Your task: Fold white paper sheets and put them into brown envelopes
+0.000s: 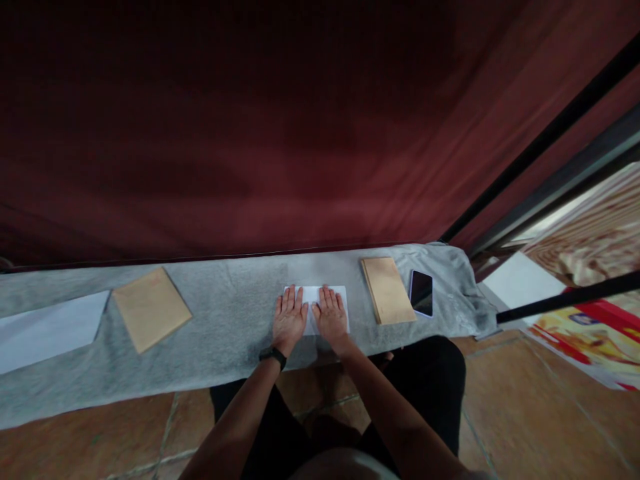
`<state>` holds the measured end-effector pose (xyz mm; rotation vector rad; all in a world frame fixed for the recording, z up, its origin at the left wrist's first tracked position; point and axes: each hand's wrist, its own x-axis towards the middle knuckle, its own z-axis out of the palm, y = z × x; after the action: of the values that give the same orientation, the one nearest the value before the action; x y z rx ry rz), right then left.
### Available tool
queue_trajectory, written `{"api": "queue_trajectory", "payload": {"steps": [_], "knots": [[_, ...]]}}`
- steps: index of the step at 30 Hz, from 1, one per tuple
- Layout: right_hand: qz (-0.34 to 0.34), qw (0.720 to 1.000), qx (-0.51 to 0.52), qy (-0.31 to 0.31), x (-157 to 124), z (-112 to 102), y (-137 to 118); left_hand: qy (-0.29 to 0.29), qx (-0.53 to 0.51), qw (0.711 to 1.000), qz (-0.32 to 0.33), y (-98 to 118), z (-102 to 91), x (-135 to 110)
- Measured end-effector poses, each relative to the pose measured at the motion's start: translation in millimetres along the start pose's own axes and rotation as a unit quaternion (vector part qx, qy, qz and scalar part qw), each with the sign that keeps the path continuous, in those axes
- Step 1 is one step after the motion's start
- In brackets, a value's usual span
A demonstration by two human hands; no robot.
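A small white sheet of paper (pixel 311 328) lies on the grey cloth in front of me, partly covered by both hands. My left hand (pixel 290 319) rests flat on its left part, fingers stretched away from me, with a dark watch on that wrist. Flat on the right part lies my right hand (pixel 331 317), its fingers also extended. The two thumbs nearly meet over the middle of the paper. Whether the sheet is folded or layered, I cannot tell.
Brown envelopes (pixel 389 290) lie to the right, beside a phone (pixel 421 293). Farther left are another brown envelope (pixel 153 309) and a stack of white paper (pixel 53 328). A grey cloth (pixel 230 313) covers the narrow bench. A dark red curtain (pixel 300 167) hangs behind it.
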<state>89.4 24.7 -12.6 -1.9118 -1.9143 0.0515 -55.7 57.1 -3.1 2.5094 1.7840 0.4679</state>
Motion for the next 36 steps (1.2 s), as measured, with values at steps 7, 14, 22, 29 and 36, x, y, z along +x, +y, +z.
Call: {"api": "queue_trajectory", "payload": {"steps": [7, 14, 22, 29, 36], "knots": [[0.041, 0.999, -0.023, 0.013, -16.2, -13.9, 29.0, 0.001, -0.010, 1.000, -0.008, 0.6, 3.6, 0.7], [0.074, 0.996, -0.051, 0.009, -33.4, -28.7, 46.7, 0.003, 0.000, 1.000, -0.008, -0.1, 3.9, 1.0], [0.033, 0.998, -0.053, 0.011, -54.3, -38.9, 24.7, 0.012, -0.006, 1.000, 0.007, 12.0, -2.5, -9.9], [-0.049, 0.999, -0.013, 0.009, -72.4, -24.0, 0.3, -0.019, 0.007, 0.999, 0.038, 25.1, -9.6, -52.5], [-0.020, 0.998, -0.050, 0.024, -80.9, -33.9, 35.5, 0.005, 0.011, 1.000, -0.018, 1.5, -18.9, -67.5]]}}
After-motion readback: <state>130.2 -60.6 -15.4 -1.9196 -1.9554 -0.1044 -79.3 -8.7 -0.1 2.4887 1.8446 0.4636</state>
